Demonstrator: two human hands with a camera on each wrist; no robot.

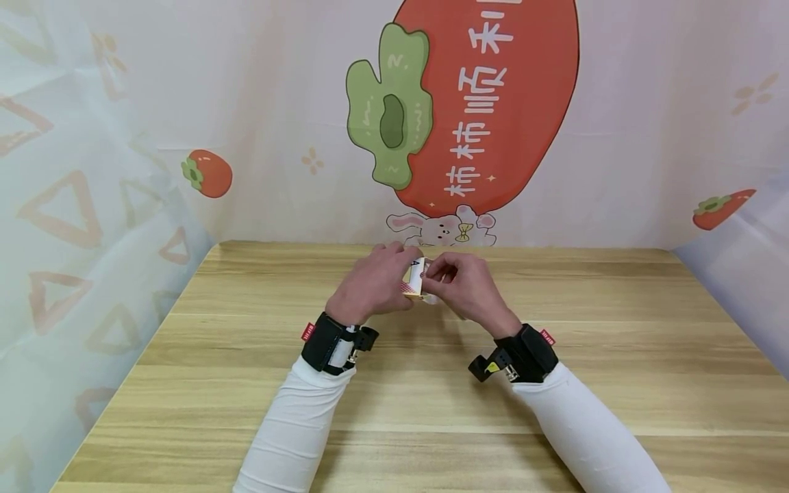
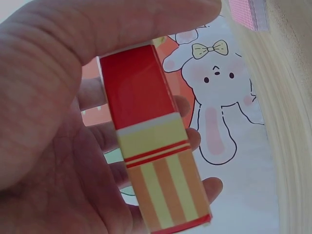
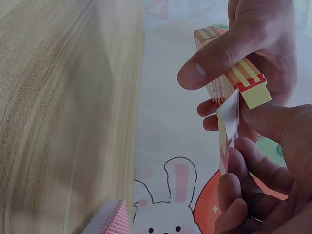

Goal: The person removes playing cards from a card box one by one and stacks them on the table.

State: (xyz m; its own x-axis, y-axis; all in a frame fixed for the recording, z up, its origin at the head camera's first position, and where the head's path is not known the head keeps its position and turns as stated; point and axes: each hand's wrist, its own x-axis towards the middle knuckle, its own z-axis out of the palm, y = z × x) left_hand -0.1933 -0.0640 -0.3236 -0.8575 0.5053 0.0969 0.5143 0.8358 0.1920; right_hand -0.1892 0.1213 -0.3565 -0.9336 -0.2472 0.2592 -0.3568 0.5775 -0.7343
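Note:
Near the table's far edge, my left hand (image 1: pixel 374 282) holds a small cardboard box (image 1: pixel 414 272), its thumb along one side and its fingers behind. In the left wrist view, the narrow side of the box (image 2: pixel 153 131) is red above, with cream and orange stripes below. The right wrist view shows the box's end with a flap (image 3: pixel 230 117) folded out, white on one face. My right hand (image 1: pixel 464 284) pinches at that flap between thumb and curled fingers. What the box contains is hidden.
A pink, finely patterned block (image 3: pixel 111 218) rests on the wooden table (image 1: pixel 394 411), close to the hands. Behind the table's far edge hangs a white cloth (image 1: pixel 277 103) printed with persimmons and a rabbit. Black straps with cameras (image 1: pixel 327 346) circle both wrists.

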